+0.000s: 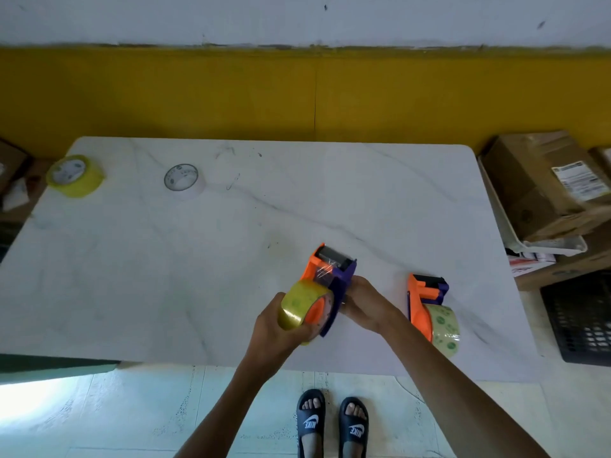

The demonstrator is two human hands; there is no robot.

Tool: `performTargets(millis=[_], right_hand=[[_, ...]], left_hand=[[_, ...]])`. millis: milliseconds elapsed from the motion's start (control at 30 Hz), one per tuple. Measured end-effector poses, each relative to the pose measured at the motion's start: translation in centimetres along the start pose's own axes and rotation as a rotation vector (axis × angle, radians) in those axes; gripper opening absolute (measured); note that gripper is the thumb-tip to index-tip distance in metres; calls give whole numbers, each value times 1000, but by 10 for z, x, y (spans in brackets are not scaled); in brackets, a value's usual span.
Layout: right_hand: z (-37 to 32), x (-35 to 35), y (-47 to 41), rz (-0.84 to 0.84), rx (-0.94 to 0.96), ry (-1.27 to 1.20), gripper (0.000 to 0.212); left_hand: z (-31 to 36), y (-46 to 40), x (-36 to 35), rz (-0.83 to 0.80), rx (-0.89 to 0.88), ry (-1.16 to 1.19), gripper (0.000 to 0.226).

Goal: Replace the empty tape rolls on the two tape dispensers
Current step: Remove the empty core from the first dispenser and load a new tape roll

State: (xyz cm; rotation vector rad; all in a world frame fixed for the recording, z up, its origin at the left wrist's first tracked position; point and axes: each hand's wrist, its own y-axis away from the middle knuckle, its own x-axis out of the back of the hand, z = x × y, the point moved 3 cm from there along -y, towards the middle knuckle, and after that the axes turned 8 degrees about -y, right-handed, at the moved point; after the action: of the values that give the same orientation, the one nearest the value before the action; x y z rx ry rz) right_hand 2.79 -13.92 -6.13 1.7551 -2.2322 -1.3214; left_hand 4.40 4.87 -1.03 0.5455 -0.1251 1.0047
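An orange and purple tape dispenser (334, 272) is held above the white marble table (198, 259), near its front edge. A yellowish tape roll (299, 302) sits on its hub. My left hand (281, 325) wraps around that roll from below. My right hand (367, 302) grips the dispenser's purple side. Clear tape stretches from the roll toward the black roller at the head. A second orange and purple dispenser (426, 299) lies on the table to the right, carrying a pale tape roll (443, 328).
A yellow tape roll (76, 176) stands at the table's far left corner, and a thin white roll (183, 178) lies near it. Cardboard boxes (542, 183) and a black crate (582, 319) stand off the right edge. A yellow wall band runs behind.
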Motion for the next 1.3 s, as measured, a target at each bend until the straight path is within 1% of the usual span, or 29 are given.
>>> performTargets(millis=[67, 167, 267, 300, 333, 400, 433, 533, 600, 667, 700, 767, 800, 833, 867, 933, 967, 1000, 1067, 1133, 1200, 1300], right_hand=[[2, -2, 1, 57, 39, -120, 28], [12, -2, 4, 148, 25, -201, 13], [22, 4, 15, 234, 2, -357, 15], [25, 5, 19, 236, -5, -405, 22], [27, 6, 22, 236, -18, -415, 34], [32, 8, 23, 237, -73, -355, 60], [34, 7, 22, 223, -113, -319, 66], [33, -6, 27, 174, -186, -211, 68], [29, -13, 30, 197, -192, -172, 65], [26, -13, 32, 230, -231, -133, 69], [25, -8, 29, 253, -265, -47, 75], [16, -4, 31, 307, -380, 278, 101], [11, -1, 36, 364, -431, 423, 109], [5, 6, 40, 422, -450, 518, 112], [0, 11, 44, 478, -439, 566, 109], [-6, 18, 48, 533, -376, 583, 92], [-7, 18, 48, 538, -343, 595, 82], [-6, 16, 48, 540, -321, 595, 77], [-1, 15, 45, 546, -260, 593, 79], [2, 12, 42, 530, -148, 620, 76], [4, 7, 43, 514, -73, 604, 66], [8, 3, 43, 496, -44, 542, 47]], left_hand=[[7, -4, -5, 40, 22, -56, 41], [14, -8, -15, 103, 90, -111, 37], [15, -12, -28, 178, 174, -112, 31], [15, -15, -31, 200, 207, -114, 33], [16, -17, -33, 216, 241, -132, 36], [16, -21, -40, 214, 291, -219, 42], [16, -22, -44, 211, 305, -269, 46], [19, -24, -58, 228, 328, -368, 58], [24, -27, -62, 240, 328, -388, 59], [27, -32, -62, 226, 337, -399, 58], [25, -34, -61, 219, 336, -405, 57], [21, -36, -62, 204, 342, -432, 61], [18, -34, -64, 197, 347, -435, 64], [15, -34, -65, 195, 351, -428, 66], [13, -35, -66, 196, 353, -425, 65], [12, -36, -67, 197, 359, -428, 60], [12, -36, -66, 200, 352, -418, 58], [13, -36, -65, 201, 348, -405, 56], [11, -35, -65, 197, 352, -386, 53], [8, -35, -66, 192, 348, -379, 53], [7, -37, -67, 174, 347, -387, 55], [10, -40, -71, 163, 351, -371, 54]])
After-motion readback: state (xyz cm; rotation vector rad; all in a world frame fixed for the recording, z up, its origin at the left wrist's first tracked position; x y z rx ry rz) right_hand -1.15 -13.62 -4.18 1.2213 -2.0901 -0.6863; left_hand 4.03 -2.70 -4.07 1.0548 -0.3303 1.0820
